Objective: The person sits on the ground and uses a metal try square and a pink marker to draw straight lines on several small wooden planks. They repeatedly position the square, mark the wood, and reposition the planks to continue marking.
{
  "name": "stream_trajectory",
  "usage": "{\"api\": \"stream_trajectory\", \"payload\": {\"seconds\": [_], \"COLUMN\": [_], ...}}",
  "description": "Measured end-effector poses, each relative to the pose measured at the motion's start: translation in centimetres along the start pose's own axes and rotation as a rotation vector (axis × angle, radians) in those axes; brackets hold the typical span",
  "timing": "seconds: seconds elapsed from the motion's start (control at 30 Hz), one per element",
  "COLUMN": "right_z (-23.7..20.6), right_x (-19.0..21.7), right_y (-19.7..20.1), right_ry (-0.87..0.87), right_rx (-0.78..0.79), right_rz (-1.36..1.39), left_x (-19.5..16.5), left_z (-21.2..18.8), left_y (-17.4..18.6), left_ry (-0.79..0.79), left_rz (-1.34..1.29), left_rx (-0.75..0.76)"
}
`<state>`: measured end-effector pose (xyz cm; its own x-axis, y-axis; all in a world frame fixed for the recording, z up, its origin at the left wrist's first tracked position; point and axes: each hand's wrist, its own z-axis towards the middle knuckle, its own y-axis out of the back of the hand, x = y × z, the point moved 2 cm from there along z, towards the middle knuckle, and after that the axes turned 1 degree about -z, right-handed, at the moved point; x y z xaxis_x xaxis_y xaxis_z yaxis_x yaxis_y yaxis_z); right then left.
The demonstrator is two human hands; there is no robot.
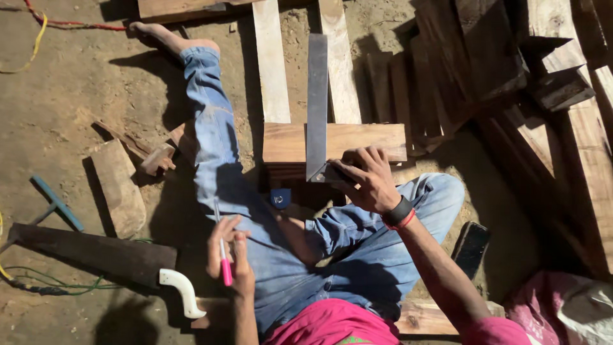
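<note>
The stock of the steel square (317,102) lay under the right hand (367,182), so its join with the blade could not be seen, and the near edge of the wooden block (357,140) was lost in shadow behind the same hand. The handsaw (96,252) blade ran dark along its toothed edge, teeth too small to make out, and its tip was cut off near the left border. The left hand (227,252) hid the middle of the pink-capped pen (223,255), while the pink cloth bundle (562,306) was cropped by the lower right corner.
</note>
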<state>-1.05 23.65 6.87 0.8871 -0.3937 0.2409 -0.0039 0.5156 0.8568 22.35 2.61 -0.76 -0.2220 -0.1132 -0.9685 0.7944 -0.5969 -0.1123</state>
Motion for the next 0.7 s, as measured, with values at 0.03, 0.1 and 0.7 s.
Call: {"api": "stream_trajectory", "payload": {"seconds": [0.03, 0.1, 0.7], "right_z": [0.0, 0.3, 1.5], "right_x": [0.1, 0.1, 0.2], "right_y": [0.0, 0.0, 0.0], "right_ry": [0.001, 0.004, -0.053], "right_rx": [0.007, 0.015, 0.094], "right_rz": [0.002, 0.001, 0.118], "left_x": [-0.2, -0.4, -0.2], "left_z": [0.4, 1.1, 0.6], "left_y": [0.1, 0.1, -0.5], "left_ry": [0.007, 0.000, 0.052], "left_rz": [0.008, 0.007, 0.149], "left_rx": [0.009, 0.018, 0.091]}}
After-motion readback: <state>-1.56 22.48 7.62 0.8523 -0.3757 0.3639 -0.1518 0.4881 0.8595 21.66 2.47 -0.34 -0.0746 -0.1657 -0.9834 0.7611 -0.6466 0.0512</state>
